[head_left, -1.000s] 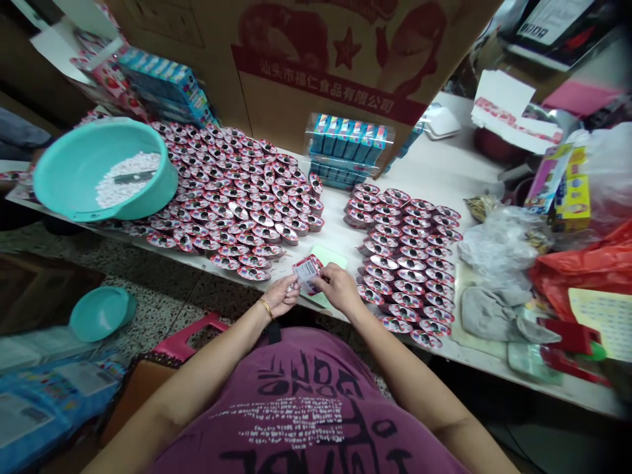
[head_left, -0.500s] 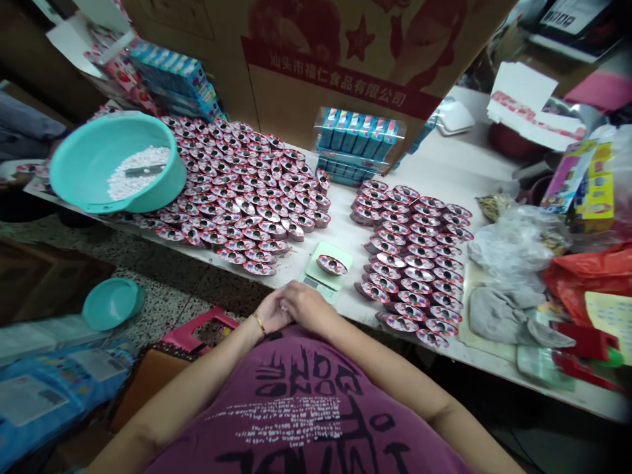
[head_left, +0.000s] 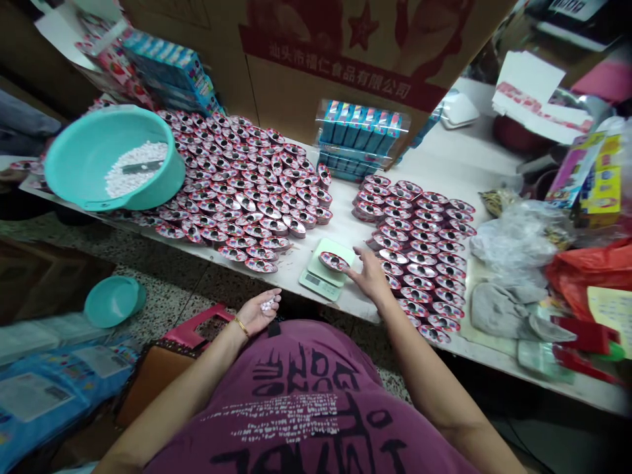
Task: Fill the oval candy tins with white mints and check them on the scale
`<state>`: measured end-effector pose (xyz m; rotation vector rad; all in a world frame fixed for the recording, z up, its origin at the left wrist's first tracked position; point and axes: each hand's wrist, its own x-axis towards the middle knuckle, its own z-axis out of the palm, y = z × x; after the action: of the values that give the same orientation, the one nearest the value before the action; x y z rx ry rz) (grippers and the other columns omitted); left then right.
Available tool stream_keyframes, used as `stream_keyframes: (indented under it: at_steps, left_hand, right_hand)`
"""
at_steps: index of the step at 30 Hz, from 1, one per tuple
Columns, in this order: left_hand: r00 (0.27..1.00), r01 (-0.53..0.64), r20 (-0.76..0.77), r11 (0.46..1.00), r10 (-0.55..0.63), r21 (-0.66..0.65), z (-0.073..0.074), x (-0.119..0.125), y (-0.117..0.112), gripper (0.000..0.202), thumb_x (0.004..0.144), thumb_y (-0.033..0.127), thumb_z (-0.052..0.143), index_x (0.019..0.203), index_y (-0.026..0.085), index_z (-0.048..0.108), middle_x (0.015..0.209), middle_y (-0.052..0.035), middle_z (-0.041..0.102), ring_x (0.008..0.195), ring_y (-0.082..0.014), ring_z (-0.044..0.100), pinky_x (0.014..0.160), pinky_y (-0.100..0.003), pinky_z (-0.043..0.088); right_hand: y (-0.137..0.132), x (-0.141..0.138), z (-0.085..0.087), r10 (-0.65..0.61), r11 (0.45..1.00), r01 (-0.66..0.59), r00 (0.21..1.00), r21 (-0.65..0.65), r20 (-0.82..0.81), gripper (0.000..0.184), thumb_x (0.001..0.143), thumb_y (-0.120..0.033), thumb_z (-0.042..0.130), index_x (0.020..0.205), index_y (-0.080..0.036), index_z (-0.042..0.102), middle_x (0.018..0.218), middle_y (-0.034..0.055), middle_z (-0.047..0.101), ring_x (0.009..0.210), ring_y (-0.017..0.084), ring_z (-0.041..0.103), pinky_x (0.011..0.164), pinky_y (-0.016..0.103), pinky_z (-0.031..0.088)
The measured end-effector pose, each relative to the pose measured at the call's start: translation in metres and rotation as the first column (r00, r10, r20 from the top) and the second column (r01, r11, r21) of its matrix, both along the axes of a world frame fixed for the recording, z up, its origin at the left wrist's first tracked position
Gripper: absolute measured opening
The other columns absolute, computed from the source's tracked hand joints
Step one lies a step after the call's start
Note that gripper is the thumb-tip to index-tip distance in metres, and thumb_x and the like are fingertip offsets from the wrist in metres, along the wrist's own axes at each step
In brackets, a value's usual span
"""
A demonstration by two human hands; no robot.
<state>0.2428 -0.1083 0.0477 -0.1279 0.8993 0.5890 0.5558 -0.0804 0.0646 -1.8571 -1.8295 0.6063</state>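
Note:
My left hand is turned palm up just below the table's front edge, cupped round a few small white tablets. My right hand reaches over the table with its fingers spread, their tips beside a small oval tin. That tin sits on a pale green pocket scale near the front edge. To the right of the scale lies a field of several like tins. A larger field of tins covers the table to the left.
A teal basin with white tablets stands at the far left on the table. Blue packs lean against a big cardboard box behind. Plastic bags, a grey cloth and a red bag crowd the right. A small teal bowl sits below.
A second ago both hands held a tin together. It then lay on the scale while the hands met near my belly. Now they are apart, the right reaching toward the tin.

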Motion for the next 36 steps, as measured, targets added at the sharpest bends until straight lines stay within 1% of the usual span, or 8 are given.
stream_keyframes:
  at_steps: [7, 14, 20, 23, 26, 31, 34, 36]
  left_hand:
    - [0.999, -0.025, -0.032, 1.000, 0.026, 0.015, -0.002, -0.007, 0.004, 0.024, 0.070, 0.001, 0.047, 0.093, 0.008, 0.051, 0.068, -0.0022, 0.049, 0.046, -0.0011, 0.041, 0.034, -0.009, 0.027]
    - [0.996, -0.034, -0.078, 0.999, 0.035, 0.009, -0.002, -0.009, 0.014, 0.026, 0.071, 0.002, 0.046, 0.096, 0.008, 0.051, 0.069, -0.0025, 0.049, 0.046, -0.0016, 0.040, 0.033, -0.009, 0.026]
    - [0.985, -0.051, -0.165, 0.999, 0.053, 0.014, -0.001, -0.007, 0.019, 0.022, 0.070, 0.004, 0.049, 0.092, 0.009, 0.052, 0.068, -0.0021, 0.049, 0.045, -0.0013, 0.040, 0.033, -0.009, 0.024]
    - [0.974, -0.087, -0.210, 0.996, 0.089, 0.021, 0.000, -0.011, 0.020, 0.027, 0.070, 0.005, 0.051, 0.097, 0.009, 0.051, 0.067, -0.0014, 0.048, 0.044, -0.0012, 0.040, 0.033, -0.010, 0.022]
    - [0.955, -0.141, -0.260, 0.989, 0.146, 0.036, 0.003, -0.019, 0.018, 0.035, 0.069, 0.006, 0.052, 0.104, 0.010, 0.048, 0.065, -0.0003, 0.048, 0.043, -0.0011, 0.039, 0.032, -0.010, 0.022]
    - [0.909, -0.284, -0.320, 0.959, 0.269, -0.001, 0.009, -0.036, 0.003, 0.052, 0.068, 0.005, 0.053, 0.116, 0.018, 0.039, 0.062, 0.0017, 0.050, 0.041, -0.0026, 0.039, 0.030, -0.011, 0.023]
    - [0.888, -0.351, -0.334, 0.935, 0.315, -0.053, 0.011, -0.043, -0.007, 0.053, 0.069, 0.007, 0.053, 0.117, 0.024, 0.038, 0.060, 0.0022, 0.050, 0.040, -0.0042, 0.040, 0.028, -0.011, 0.024]
    - [0.881, -0.361, -0.352, 0.930, 0.317, -0.068, 0.011, -0.046, -0.010, 0.053, 0.068, 0.006, 0.052, 0.116, 0.027, 0.040, 0.058, 0.0021, 0.051, 0.039, -0.0050, 0.041, 0.027, -0.012, 0.025]
  right_hand:
    - [0.003, -0.022, -0.006, 0.072, 0.991, -0.063, 0.995, -0.121, 0.074, 0.067, 0.062, -0.039, 0.064, 0.119, -0.017, 0.037, 0.110, 0.0116, 0.047, 0.102, 0.025, 0.044, 0.083, 0.040, 0.037]
    - [0.012, -0.032, -0.007, 0.098, 0.977, -0.073, 0.988, -0.200, 0.116, 0.065, 0.064, -0.036, 0.061, 0.120, -0.019, 0.035, 0.111, 0.0107, 0.046, 0.100, 0.024, 0.044, 0.079, 0.038, 0.038]
    - [0.021, -0.029, -0.013, 0.091, 0.991, -0.077, 0.987, -0.108, 0.133, 0.032, 0.075, -0.024, 0.047, 0.107, -0.019, 0.047, 0.097, 0.0072, 0.054, 0.089, 0.018, 0.051, 0.075, 0.030, 0.040]
    - [0.063, -0.009, -0.011, -0.057, 0.995, 0.046, 0.989, 0.086, 0.138, 0.035, 0.079, -0.026, 0.042, 0.112, -0.017, 0.044, 0.101, 0.0088, 0.054, 0.094, 0.019, 0.049, 0.079, 0.030, 0.039]
    - [0.130, 0.009, -0.002, -0.214, 0.965, 0.177, 0.958, 0.193, 0.190, 0.038, 0.080, -0.025, 0.039, 0.117, -0.015, 0.040, 0.108, 0.0107, 0.051, 0.101, 0.020, 0.045, 0.083, 0.031, 0.036]
    - [0.237, 0.001, -0.004, -0.259, 0.961, 0.276, 0.894, 0.006, 0.367, 0.039, 0.080, -0.024, 0.039, 0.117, -0.012, 0.043, 0.106, 0.0143, 0.050, 0.095, 0.022, 0.048, 0.076, 0.031, 0.038]
    - [0.270, -0.012, -0.016, -0.178, 0.976, 0.211, 0.909, -0.048, 0.378, 0.036, 0.077, -0.016, 0.042, 0.112, -0.014, 0.049, 0.105, 0.0125, 0.052, 0.091, 0.019, 0.050, 0.074, 0.028, 0.038]
    - [0.275, -0.012, -0.021, -0.114, 0.990, 0.137, 0.924, -0.036, 0.364, 0.038, 0.076, -0.013, 0.042, 0.113, -0.019, 0.050, 0.111, 0.0082, 0.051, 0.096, 0.017, 0.048, 0.079, 0.026, 0.036]
